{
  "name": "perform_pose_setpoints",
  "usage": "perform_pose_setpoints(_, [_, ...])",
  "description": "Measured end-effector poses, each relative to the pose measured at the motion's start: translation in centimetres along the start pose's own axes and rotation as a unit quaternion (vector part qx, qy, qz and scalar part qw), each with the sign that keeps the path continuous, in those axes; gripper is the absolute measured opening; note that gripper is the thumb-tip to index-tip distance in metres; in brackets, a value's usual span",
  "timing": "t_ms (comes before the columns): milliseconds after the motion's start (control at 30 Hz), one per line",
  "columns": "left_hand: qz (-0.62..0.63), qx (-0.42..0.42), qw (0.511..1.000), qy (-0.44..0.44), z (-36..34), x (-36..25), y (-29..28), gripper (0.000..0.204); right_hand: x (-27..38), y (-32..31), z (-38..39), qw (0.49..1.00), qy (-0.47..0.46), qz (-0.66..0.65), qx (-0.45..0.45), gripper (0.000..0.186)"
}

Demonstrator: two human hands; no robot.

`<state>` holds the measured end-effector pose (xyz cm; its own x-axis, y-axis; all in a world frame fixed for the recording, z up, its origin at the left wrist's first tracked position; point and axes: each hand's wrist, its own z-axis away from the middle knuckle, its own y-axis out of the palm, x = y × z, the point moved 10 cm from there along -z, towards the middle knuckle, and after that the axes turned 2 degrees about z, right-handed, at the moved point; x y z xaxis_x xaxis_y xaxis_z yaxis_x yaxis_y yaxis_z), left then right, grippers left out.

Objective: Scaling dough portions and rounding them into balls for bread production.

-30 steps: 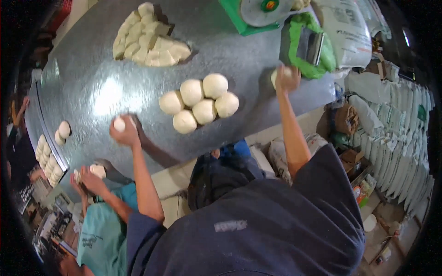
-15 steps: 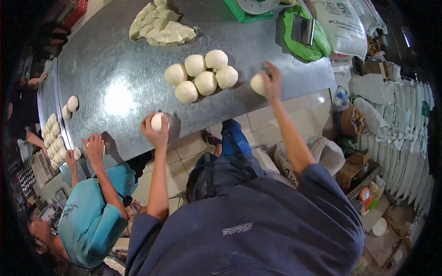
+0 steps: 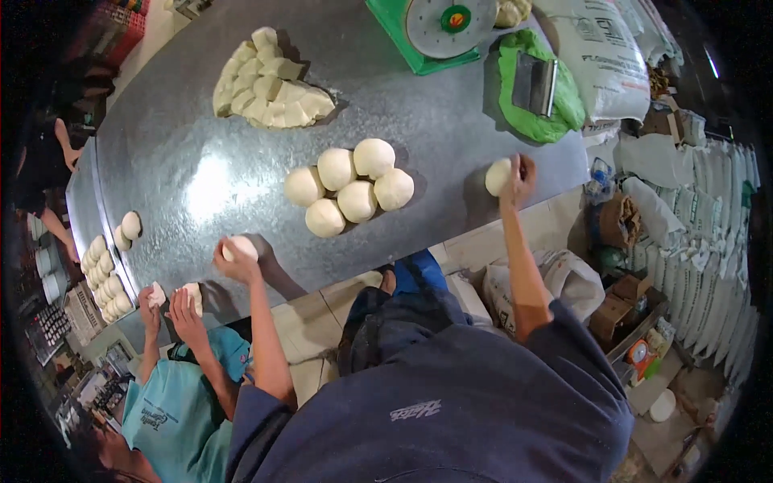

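Note:
My left hand (image 3: 232, 266) is wrapped round a smooth white dough ball (image 3: 241, 247) near the table's front edge; a shadow falls to its right. Farther right, my right hand (image 3: 522, 183) has curled fingers on the right side of another dough ball (image 3: 498, 177). Between my hands, farther back, a group of several round dough balls (image 3: 357, 200) sits pressed together in two rows. Behind that group lies a mound of cut dough pieces (image 3: 278, 101).
A green dial scale (image 3: 419, 56) stands at the back. Beside it a metal dough scraper (image 3: 534, 84) rests on a green plastic bag (image 3: 555, 121). White sacks (image 3: 604, 64) stand at the right. At left, a co-worker in a teal shirt (image 3: 173, 410) handles dough near rows of dough balls (image 3: 101, 274).
My left hand has moved left with its dough ball, and my right hand has shifted right with the other. The co-worker's hands have moved apart from the rows. The view has tilted slightly.

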<state>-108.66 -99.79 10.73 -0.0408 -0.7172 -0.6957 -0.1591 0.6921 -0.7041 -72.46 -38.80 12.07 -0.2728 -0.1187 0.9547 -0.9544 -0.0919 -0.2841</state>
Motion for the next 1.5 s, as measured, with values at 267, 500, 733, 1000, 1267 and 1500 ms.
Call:
perform_pose_setpoints(267, [-0.008, -0.028, 0.994, 0.108, 9.7, -13.6, 2.4, 0.039, 7.6, 5.7, 11.0, 0.962, -0.137, 0.191, 0.135, 0.027])
perform_pose_setpoints(500, [0.109, 0.093, 0.982, 0.123, 11.2, -10.8, 2.3, 0.048, 4.6, 5.3, 10.4, 0.941, -0.166, -0.016, 0.293, 0.041])
perform_pose_setpoints(733, [0.182, 0.115, 0.976, 0.032, 17.8, -10.8, 0.6, 0.067, 9.5, 2.3, 21.9, 0.916, -0.267, 0.137, 0.268, 0.068])
perform_pose_setpoints(1000, [0.570, 0.435, 0.677, 0.165, 17.7, -37.1, 6.1, 0.086, 20.4, 5.5, 19.9, 0.933, -0.058, -0.149, 0.322, 0.071])
perform_pose_setpoints(1267, [0.036, 0.235, 0.951, 0.199, 9.1, -30.3, 7.4, 0.104, 12.2, 10.4, 8.9, 0.953, -0.089, 0.138, 0.254, 0.077])
perform_pose_setpoints(1500, [-0.013, 0.390, 0.918, 0.070, 9.1, -22.0, 11.1, 0.115, 10.7, 17.7, 9.2, 0.808, -0.085, 0.222, 0.538, 0.117])
